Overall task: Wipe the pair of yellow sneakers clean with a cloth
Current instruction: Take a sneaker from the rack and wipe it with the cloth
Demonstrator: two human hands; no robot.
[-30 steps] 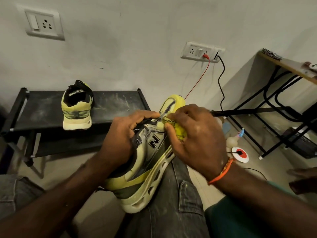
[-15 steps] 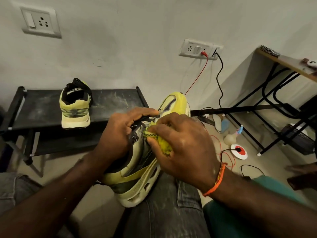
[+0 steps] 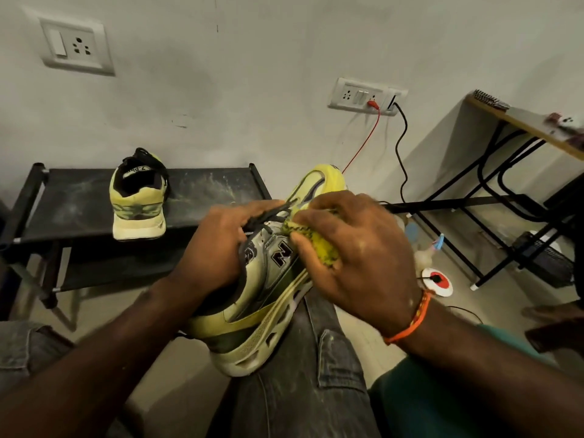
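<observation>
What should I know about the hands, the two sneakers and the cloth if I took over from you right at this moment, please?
Left hand: grips the sneaker on the lap at the laces and collar, steadying it on the right thigh.
Right hand: bunches the yellow cloth against that sneaker's side, beside the N logo.
Other sneaker: stands on the black rack, heel toward the camera, untouched right now.
Done: cannot tell how much has been cleaned; the sole rim looks dusty.
Left: finish this sneaker, then wipe the one on the rack.

One sneaker [image 3: 252, 298] on the knee [image 3: 316, 358], other sneaker [image 3: 139, 200] left behind on rack [image 3: 63, 197].
</observation>
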